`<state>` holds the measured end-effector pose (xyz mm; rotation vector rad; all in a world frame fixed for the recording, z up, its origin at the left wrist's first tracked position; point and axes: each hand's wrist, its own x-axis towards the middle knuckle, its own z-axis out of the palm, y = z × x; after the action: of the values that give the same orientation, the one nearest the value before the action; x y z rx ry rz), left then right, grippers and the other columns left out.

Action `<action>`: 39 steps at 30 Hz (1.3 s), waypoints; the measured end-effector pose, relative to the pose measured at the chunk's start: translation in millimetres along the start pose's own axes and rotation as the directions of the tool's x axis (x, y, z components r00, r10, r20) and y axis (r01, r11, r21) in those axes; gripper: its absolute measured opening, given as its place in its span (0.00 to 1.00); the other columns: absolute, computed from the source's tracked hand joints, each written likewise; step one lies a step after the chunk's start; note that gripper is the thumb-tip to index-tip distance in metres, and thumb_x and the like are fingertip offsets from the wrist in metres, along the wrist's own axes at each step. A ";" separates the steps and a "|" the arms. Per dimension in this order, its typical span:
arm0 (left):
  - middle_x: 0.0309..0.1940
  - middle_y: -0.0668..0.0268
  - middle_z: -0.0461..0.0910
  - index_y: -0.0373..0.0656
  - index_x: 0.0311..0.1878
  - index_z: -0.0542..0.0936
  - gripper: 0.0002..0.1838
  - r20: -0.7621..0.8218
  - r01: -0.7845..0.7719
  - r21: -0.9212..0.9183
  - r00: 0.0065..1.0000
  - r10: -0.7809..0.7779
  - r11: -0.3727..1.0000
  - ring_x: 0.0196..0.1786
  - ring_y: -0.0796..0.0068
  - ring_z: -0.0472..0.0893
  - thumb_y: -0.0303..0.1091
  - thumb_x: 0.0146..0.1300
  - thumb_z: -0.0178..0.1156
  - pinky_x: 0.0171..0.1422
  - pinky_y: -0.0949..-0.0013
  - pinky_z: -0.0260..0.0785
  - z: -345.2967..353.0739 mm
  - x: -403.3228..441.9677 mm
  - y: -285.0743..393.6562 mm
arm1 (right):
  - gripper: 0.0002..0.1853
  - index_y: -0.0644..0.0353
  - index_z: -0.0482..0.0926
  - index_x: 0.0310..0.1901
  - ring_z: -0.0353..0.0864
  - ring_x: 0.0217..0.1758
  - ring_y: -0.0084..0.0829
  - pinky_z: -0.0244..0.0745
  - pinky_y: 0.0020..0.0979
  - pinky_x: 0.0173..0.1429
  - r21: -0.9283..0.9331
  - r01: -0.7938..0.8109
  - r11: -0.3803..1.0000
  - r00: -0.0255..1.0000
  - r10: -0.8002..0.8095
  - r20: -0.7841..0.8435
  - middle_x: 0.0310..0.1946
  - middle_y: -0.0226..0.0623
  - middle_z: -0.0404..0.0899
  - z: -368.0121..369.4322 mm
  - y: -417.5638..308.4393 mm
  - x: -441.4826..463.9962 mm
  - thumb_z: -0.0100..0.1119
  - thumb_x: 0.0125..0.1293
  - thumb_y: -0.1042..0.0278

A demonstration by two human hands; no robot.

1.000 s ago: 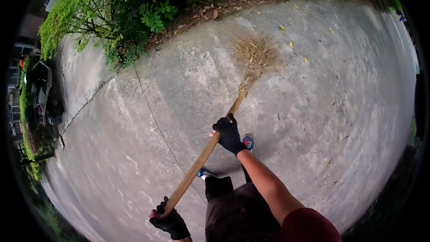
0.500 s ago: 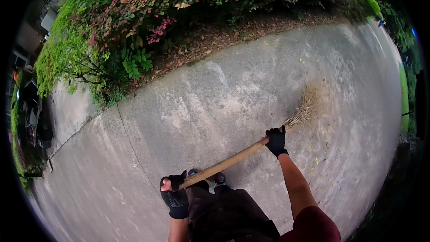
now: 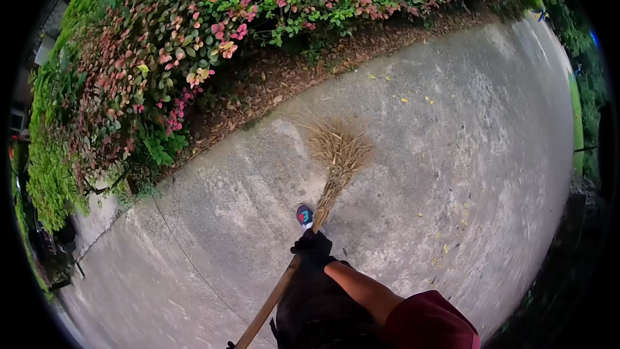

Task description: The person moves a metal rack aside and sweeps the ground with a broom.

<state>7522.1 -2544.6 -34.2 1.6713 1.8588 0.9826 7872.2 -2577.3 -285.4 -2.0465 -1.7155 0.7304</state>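
Note:
A straw broom (image 3: 339, 148) with a long wooden handle slants up across the head view, its bristles spread over the concrete ahead of me. My right hand (image 3: 313, 247), in a black glove, is wrapped round the handle just below the bristle bundle. Only a sliver of my left hand (image 3: 230, 345), also gloved in black, shows at the bottom edge against the handle's lower end; the rest is cut off by the frame. One dark shoe (image 3: 305, 214) is visible just left of the broom's neck.
A dense hedge (image 3: 278, 0) with green and pink leaves runs along the far side. Dry brown leaves (image 3: 271, 84) lie in the bed beneath it. Small yellow leaves (image 3: 445, 248) are scattered on the concrete paving (image 3: 413, 181), mostly to the right.
The broom's bristles have swung from the right to the left, nearer the hedge. My right hand has moved left and down; my left hand has dropped almost out of view.

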 end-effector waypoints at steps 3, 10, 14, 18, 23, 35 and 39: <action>0.19 0.73 0.67 0.48 0.26 0.65 0.10 0.465 0.562 -0.632 0.826 -0.320 0.533 0.28 0.73 0.70 0.36 0.60 0.54 0.52 0.57 0.65 191.4 -8.4 79.8 | 0.08 0.45 0.77 0.33 0.74 0.46 0.34 0.56 0.58 0.60 -0.280 -0.485 0.829 0.874 0.470 -0.122 0.30 0.32 0.73 -60.3 162.3 -43.4 0.58 0.47 0.64; 0.25 0.72 0.68 0.48 0.31 0.67 0.07 0.866 0.857 -0.427 0.480 -0.143 0.287 0.32 0.77 0.69 0.33 0.61 0.54 0.49 0.68 0.65 401.7 -36.0 253.9 | 0.11 0.48 0.80 0.31 0.75 0.44 0.34 0.48 0.63 0.63 -0.349 -0.688 0.636 0.725 0.590 -0.356 0.26 0.30 0.75 -267.6 333.0 -103.2 0.63 0.48 0.53; 0.16 0.75 0.58 0.51 0.23 0.60 0.13 0.685 0.702 -0.653 0.707 -0.173 0.284 0.25 0.76 0.67 0.40 0.62 0.48 0.65 0.47 0.59 395.6 23.2 249.9 | 0.08 0.50 0.78 0.31 0.76 0.39 0.35 0.58 0.57 0.59 -0.132 -0.435 0.891 0.888 0.401 -0.225 0.27 0.33 0.74 -271.2 318.8 -32.6 0.61 0.49 0.60; 0.15 0.71 0.65 0.50 0.19 0.65 0.13 0.245 0.433 -0.734 0.888 -0.390 0.523 0.28 0.73 0.72 0.39 0.60 0.47 0.64 0.47 0.65 381.0 6.1 346.9 | 0.06 0.41 0.76 0.27 0.75 0.36 0.29 0.49 0.59 0.66 -0.023 -0.152 0.988 0.981 0.149 -0.121 0.23 0.23 0.70 -290.3 315.0 26.5 0.62 0.46 0.65; 0.14 0.73 0.60 0.49 0.19 0.62 0.17 0.589 0.555 -0.579 0.791 -0.165 0.597 0.24 0.73 0.67 0.45 0.58 0.50 0.65 0.48 0.61 521.6 -91.5 393.3 | 0.11 0.42 0.77 0.35 0.75 0.40 0.31 0.52 0.57 0.64 -0.047 -0.381 0.923 0.922 0.376 -0.089 0.25 0.26 0.72 -361.0 482.6 -75.8 0.62 0.47 0.66; 0.27 0.67 0.73 0.46 0.27 0.71 0.11 0.955 0.594 -0.288 0.235 0.181 0.751 0.42 0.65 0.74 0.42 0.57 0.56 0.65 0.39 0.58 739.7 -225.2 680.5 | 0.23 0.60 0.69 0.44 0.75 0.39 0.40 0.73 0.48 0.52 -0.019 0.994 -0.108 0.108 0.994 -0.015 0.32 0.41 0.72 -503.2 654.4 -303.0 0.47 0.68 0.43; 0.19 0.71 0.63 0.49 0.22 0.64 0.14 0.941 0.569 -0.268 -0.017 0.337 0.777 0.29 0.74 0.68 0.41 0.60 0.52 0.49 0.59 0.63 825.6 -226.9 777.3 | 0.20 0.53 0.67 0.30 0.72 0.27 0.36 0.73 0.43 0.40 -0.075 0.993 0.093 -0.074 0.972 0.221 0.22 0.31 0.68 -484.1 622.0 -289.7 0.52 0.65 0.43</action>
<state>8677.4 -2587.3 -8.4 1.0444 0.4285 -0.0239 8618.3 -2957.1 -219.9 -0.0324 0.8477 -0.2919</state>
